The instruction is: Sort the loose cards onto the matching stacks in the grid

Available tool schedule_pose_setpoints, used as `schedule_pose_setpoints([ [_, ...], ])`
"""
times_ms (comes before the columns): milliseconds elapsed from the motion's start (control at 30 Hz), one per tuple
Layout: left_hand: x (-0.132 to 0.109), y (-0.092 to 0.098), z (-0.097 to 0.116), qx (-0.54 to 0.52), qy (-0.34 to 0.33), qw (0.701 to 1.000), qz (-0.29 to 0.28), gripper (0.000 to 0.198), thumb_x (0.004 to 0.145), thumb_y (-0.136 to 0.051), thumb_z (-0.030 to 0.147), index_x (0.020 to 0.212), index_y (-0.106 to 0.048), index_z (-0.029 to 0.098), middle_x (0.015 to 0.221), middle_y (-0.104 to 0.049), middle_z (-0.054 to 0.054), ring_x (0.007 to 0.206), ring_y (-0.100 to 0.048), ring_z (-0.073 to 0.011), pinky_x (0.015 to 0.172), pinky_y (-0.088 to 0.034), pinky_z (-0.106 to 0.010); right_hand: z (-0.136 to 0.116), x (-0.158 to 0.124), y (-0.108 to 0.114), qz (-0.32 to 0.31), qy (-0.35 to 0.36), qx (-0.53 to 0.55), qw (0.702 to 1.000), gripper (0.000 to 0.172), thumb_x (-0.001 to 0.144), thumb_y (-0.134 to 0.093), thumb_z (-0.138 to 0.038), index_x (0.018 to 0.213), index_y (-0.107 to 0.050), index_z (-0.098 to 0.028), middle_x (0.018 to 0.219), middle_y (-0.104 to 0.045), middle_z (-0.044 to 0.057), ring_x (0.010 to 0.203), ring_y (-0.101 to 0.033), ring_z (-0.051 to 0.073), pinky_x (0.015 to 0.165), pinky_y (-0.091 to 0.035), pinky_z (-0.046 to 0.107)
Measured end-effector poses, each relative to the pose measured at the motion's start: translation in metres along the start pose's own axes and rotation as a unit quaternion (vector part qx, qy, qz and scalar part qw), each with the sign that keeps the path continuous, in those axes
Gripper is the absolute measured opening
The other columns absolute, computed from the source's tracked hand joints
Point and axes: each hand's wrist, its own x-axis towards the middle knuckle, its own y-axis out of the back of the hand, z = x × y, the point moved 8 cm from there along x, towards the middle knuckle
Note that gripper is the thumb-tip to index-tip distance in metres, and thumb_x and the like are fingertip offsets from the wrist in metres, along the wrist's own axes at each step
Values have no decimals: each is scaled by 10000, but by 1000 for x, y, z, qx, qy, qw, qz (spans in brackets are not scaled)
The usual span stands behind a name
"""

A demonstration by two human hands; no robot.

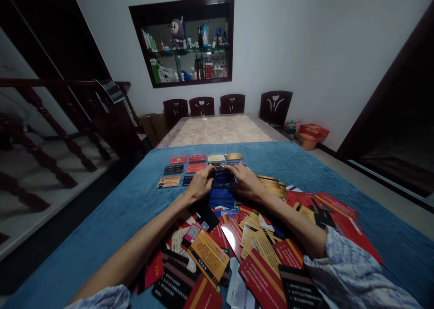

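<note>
A dark blue card lies between my hands at the near side of the laid-out rows. My left hand is closed on its left edge, fingertips at the far corner. My right hand grips its right side, thumb partly hidden. Beyond them, cards sit in rows, among them a red card, a black card, an orange card and a gold card. Just below my hands is a stack of blue cards. A gold stack rests right of my right hand.
A loose heap of overlapping cards, including a yellow card and a red card, spreads under my forearms. A blue cloth covers the near table; its marble-patterned top shows beyond. Chairs stand at the far end.
</note>
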Motion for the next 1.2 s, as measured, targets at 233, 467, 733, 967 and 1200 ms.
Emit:
schedule_pose_setpoints([
  [233,-1,-10,3,25,-30,999,-33,487,745,-683,154,1207,-531,177,1153,-598,-111,1107,-560,-270,984,-469,-437,8,-1,-6,-46,-16,6,999,595,861,-617,-302,1405,-445,-132,1183,-613,159,1097,-518,277,893,-421,383],
  [467,2,-16,13,104,-53,990,-78,467,776,-696,223,1212,-540,165,1209,-566,-124,1112,-529,-283,978,-456,-459,16,-3,-8,-76,-25,-16,997,521,854,-649,-382,1311,-551,-152,1175,-590,165,1093,-511,291,855,-445,391],
  [733,12,-25,26,148,-72,981,-106,420,793,-694,274,1185,-583,169,1202,-598,-128,1157,-474,-307,984,-421,-483,37,-1,-7,-120,-18,11,993,530,791,-721,-360,1263,-583,-164,1150,-610,153,1062,-530,283,814,-455,370],
  [967,31,-28,40,145,-74,981,-109,388,790,-686,264,1159,-606,176,1199,-610,-136,1194,-445,-333,984,-399,-520,52,2,12,-136,-26,-23,990,441,804,-704,-392,1186,-625,-185,1108,-616,153,1038,-546,301,758,-453,348],
  [1200,69,-29,45,172,-67,977,-107,351,801,-661,251,1146,-628,194,1241,-610,-123,1205,-424,-337,978,-377,-520,76,20,32,-161,-43,-84,982,367,822,-682,-365,1135,-624,-182,1061,-632,132,1004,-572,278,690,-417,298],
])
